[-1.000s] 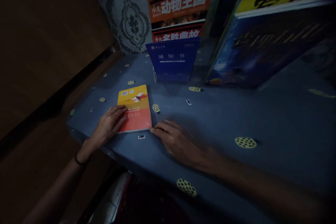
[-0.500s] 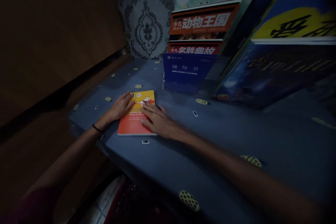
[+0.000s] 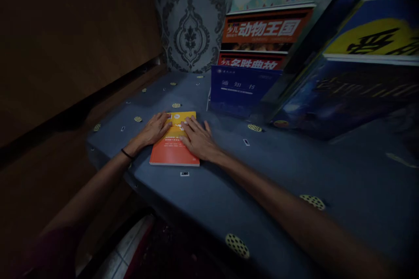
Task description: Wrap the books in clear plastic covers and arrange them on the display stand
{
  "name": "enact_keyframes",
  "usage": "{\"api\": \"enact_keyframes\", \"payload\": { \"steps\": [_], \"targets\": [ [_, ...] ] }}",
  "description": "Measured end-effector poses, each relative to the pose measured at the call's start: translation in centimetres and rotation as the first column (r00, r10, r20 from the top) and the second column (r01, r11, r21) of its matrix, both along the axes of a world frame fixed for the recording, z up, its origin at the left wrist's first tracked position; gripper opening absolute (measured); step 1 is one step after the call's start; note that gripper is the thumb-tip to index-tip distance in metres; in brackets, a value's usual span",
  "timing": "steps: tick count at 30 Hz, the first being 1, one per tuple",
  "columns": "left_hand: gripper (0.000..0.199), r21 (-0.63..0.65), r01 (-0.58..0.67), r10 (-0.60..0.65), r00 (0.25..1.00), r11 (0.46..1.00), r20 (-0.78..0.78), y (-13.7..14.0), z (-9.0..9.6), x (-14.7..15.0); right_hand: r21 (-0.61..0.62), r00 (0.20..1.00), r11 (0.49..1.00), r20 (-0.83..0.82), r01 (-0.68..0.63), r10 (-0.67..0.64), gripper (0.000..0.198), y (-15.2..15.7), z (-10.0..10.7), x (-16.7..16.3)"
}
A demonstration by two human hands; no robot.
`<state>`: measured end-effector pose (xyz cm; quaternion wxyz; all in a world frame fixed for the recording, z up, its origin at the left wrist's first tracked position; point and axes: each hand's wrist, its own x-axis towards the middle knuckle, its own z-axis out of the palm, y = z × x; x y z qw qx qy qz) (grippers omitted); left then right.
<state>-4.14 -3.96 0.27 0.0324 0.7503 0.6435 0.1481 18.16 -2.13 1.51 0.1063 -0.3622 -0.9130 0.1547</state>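
A thin book [image 3: 173, 153] with a yellow and orange-red cover lies flat on the blue patterned tablecloth [image 3: 262, 174]. Across its left edge rests my left hand [image 3: 153, 130], fingers stretched out toward the top of the cover; a dark band circles that wrist. My right hand [image 3: 199, 138] lies on the cover's right side with its fingers spread. Both palms face down, and neither hand grips the book. Part of the cover picture is hidden under the fingers.
Behind the book stands a rack of books, with a dark blue booklet [image 3: 244, 91] at its front and an orange-red book [image 3: 266, 28] above. More books, one with a yellow patch [image 3: 373, 37], lean at the right. A brown wooden panel [image 3: 72, 39] borders the left.
My right hand has slid up the cover, away from me, with its fingers spreading more. My left hand stays at the book's left edge. The view has shifted slightly.
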Motion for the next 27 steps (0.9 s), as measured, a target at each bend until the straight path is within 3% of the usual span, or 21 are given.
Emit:
{"api": "enact_keyframes", "payload": {
  "steps": [7, 13, 16, 20, 23, 27],
  "targets": [
    [0.044, -0.005, -0.055, 0.055, 0.998, 0.998, -0.022, 0.0, 0.6, 0.7, 0.179, 0.953, 0.937, 0.0, -0.299, 0.303, 0.064, -7.8, -1.1, 1.9],
    [0.046, 0.029, -0.163, 0.165, 0.969, 0.986, -0.185, -2.4, 2.9, 2.6, 0.259, 0.962, 0.934, -0.047, -0.247, 0.267, 0.057, -9.6, -1.2, 5.0],
    [0.043, -0.058, -0.2, 0.175, 0.94, 0.978, -0.293, -5.6, 4.2, 4.0, 0.294, 0.981, 0.946, -0.092, -0.138, 0.172, 0.043, -8.6, -1.0, 8.8],
    [0.041, -0.16, -0.136, 0.077, 0.941, 0.978, -0.331, -9.5, 4.8, 6.0, 0.33, 0.99, 0.944, -0.134, 0.007, 0.039, 0.04, -7.9, -0.9, 12.9],
    [0.036, -0.017, -0.032, 0.024, 0.937, 0.999, -0.348, -10.2, 4.4, 7.5, 0.308, 0.996, 0.951, -0.084, 0.012, 0.015, 0.044, -8.8, -0.9, 13.0],
    [0.043, 0.075, 0.276, -0.256, 0.945, 0.958, -0.201, -8.8, 2.7, 9.3, 0.2, 0.997, 0.977, -0.011, -0.078, 0.082, 0.054, -10.1, -0.8, 10.5]
  ]
}}
